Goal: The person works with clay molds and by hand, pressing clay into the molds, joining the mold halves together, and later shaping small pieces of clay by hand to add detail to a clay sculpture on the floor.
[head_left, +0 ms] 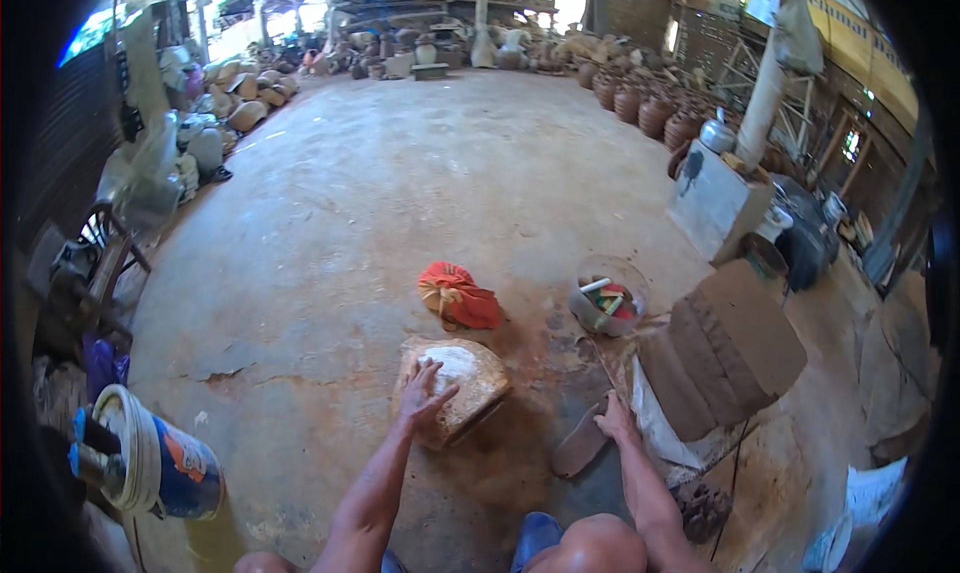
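My left hand [425, 393] is spread over a pale block [478, 405] with a worn, rounded top. Its fingers lie at a patch of white powder [452, 361] on that block. My right hand [617, 420] is closed at the upper end of a flat, elongated brown piece [580, 449], which looks like clay and lies low near the floor. Just beyond the block sits a bundled red and tan cloth [458, 298]. To the right of my right hand, a large stack of brown clay [705, 358] rests on a white sheet [650, 413].
A clear tub [610, 308] of small tools stands ahead on the right. At left is a blue and white bucket [185, 463] with pipe-like things in it. A grey block [715, 198] carries a metal kettle [717, 133]. Rows of brown pots [655, 115] line the far right.
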Tool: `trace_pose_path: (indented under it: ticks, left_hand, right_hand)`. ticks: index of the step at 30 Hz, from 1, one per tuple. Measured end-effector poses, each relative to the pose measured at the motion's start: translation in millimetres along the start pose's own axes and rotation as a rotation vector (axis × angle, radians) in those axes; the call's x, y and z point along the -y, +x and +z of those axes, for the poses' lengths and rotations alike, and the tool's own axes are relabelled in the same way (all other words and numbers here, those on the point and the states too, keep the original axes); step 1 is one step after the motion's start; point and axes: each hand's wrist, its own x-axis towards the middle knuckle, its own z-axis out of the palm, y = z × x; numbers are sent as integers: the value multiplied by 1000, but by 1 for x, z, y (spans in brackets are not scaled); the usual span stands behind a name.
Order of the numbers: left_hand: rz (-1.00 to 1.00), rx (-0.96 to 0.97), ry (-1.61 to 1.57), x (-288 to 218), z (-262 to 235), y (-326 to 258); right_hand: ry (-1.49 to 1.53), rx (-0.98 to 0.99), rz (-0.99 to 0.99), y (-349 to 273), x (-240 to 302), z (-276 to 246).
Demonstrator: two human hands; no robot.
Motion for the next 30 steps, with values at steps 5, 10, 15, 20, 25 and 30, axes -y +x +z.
trace_pose_path:
  ticks: [5,10,15,20,25,30]
  left_hand:
    - [-94,-361,-141,10,27,-26]
    - [-474,-687,-260,34,60,-49]
    - [-626,-664,-228,-6,70,-37]
    - [-446,-761,-75,68,109,-15]
    - [-348,-608,-436,119,63,5]
    - [-167,-723,112,31,60,-10]
  right_hand:
    - [2,-35,-196,10,-33,-3]
    - [159,-135,-234,-41,0,-23]
    - [135,-185,-270,-90,19,-75]
    - [164,-433,-265,-144,9,-103]
    - [239,-451,-163,-181,35,-124]
    - [229,-359,-125,-193,19,-119]
